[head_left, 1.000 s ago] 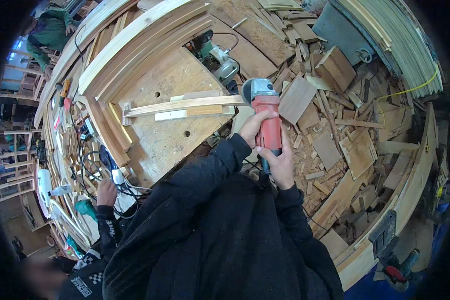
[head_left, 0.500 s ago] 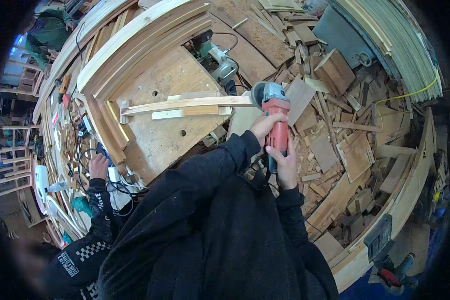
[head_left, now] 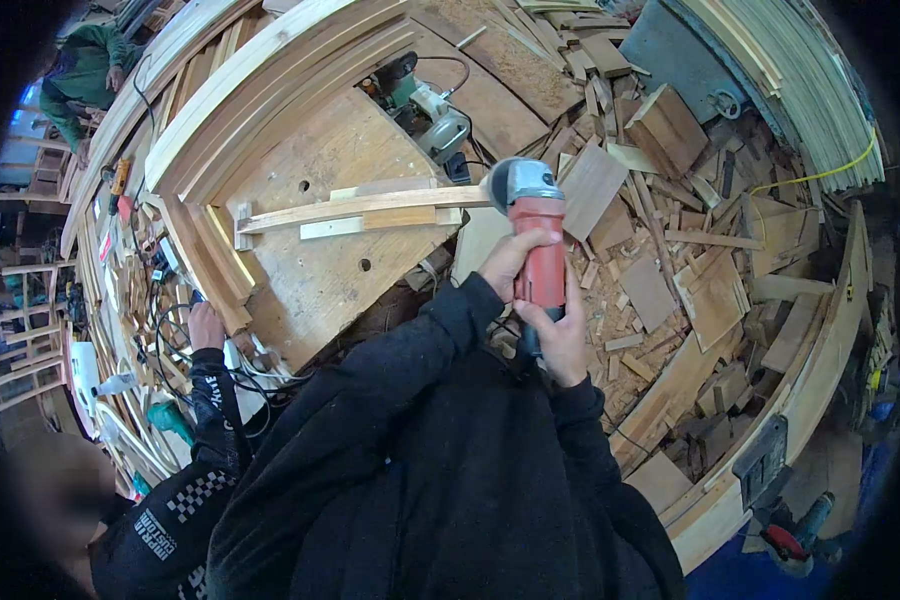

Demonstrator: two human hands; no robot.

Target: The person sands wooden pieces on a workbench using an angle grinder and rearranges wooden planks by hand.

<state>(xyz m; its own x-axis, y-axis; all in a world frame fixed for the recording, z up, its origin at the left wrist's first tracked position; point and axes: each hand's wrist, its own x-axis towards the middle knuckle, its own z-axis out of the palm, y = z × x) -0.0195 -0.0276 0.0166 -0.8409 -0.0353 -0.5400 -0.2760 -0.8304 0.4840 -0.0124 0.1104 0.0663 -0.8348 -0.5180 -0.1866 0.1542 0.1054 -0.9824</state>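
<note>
Both my hands are closed around a red angle grinder (head_left: 542, 250) with a silver head. My left hand (head_left: 507, 262) grips the body near the head, and my right hand (head_left: 562, 335) wraps its rear part. The disc at the head sits at the right end of a long, slightly curved wooden strip (head_left: 370, 204); whether it touches the wood I cannot tell. That strip lies across a plywood worktop (head_left: 320, 290), over shorter wood pieces (head_left: 400, 218), with its left end against a small wooden block (head_left: 243, 226).
Curved boards (head_left: 260, 90) are stacked along the worktop's far side. A green power tool (head_left: 435, 120) stands beyond it. Wood offcuts (head_left: 650, 290) cover the floor at right. At left, a co-worker's hand (head_left: 206, 327) is near cables. Another person in green (head_left: 90, 75) is at upper left.
The grinder and my hands have shifted slightly toward me, and its head has turned a little. The co-worker's hand at left has moved slightly.
</note>
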